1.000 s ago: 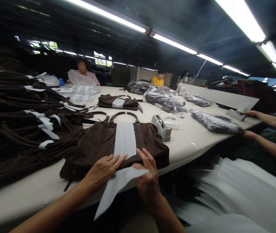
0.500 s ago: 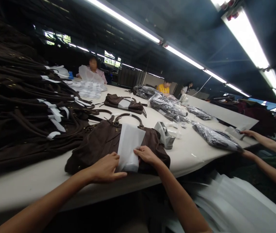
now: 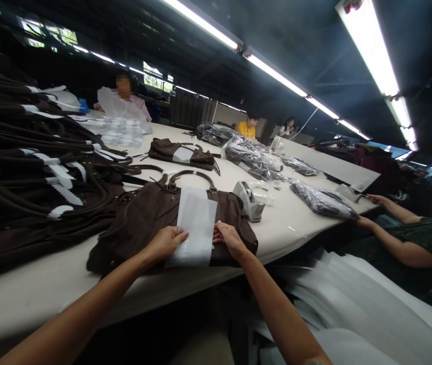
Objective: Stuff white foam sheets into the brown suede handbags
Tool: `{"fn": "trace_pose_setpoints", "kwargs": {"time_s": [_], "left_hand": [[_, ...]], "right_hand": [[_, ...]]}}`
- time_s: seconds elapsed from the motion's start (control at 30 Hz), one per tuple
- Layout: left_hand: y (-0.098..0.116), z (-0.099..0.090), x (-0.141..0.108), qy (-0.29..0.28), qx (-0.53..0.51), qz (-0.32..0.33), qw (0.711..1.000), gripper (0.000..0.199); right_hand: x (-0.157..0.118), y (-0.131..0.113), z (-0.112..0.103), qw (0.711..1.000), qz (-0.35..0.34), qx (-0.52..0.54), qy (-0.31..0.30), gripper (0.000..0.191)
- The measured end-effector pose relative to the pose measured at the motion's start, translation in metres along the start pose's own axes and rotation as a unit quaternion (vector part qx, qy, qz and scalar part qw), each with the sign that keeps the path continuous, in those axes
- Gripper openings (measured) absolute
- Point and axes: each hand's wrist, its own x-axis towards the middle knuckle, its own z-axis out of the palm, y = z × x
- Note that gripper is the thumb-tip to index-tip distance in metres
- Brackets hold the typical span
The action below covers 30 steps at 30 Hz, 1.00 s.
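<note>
A dark brown handbag (image 3: 143,218) lies in front of me on the table, its looped handles pointing away. A white foam sheet (image 3: 196,218) is wrapped across the bag's middle. My left hand (image 3: 166,242) pinches the sheet's left edge, thumb on top. My right hand (image 3: 232,239) is at the sheet's right edge, its fingers bent and close together against the sheet and bag; their exact hold is partly hidden. Just right of the bag stands a grey tape dispenser (image 3: 249,203).
Dark bags (image 3: 44,177) with white-wrapped handles are piled at left. Another brown bag (image 3: 181,153) lies behind mine. Plastic-wrapped bags (image 3: 320,197) lie at right, one held by a co-worker (image 3: 409,238). White sheets (image 3: 352,289) hang below the table's right edge.
My view has swung slightly right. The left hand has shifted from the sheet's lower left to pinch its edge higher up. My right fingers have moved along the right edge.
</note>
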Motion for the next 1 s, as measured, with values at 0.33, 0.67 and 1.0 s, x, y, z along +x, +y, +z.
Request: {"fn": "trace_pose_setpoints", "kwargs": {"time_s": [0.33,0.67,1.0], "left_hand": [[0.003,0.010,-0.017,0.042,-0.037,0.059,0.997,0.034],[0.005,0.005,-0.021,0.027,-0.141,0.048,0.989,0.034],[0.024,-0.022,-0.043,0.050,-0.315,0.006,0.948,0.050]], "right_hand": [[0.040,-0.012,0.011,0.940,-0.055,-0.322,0.094,0.004],[0.059,-0.020,0.025,0.987,-0.085,-0.136,-0.009,0.034],[0.012,-0.014,0.038,0.993,-0.088,0.036,-0.069,0.034]]}}
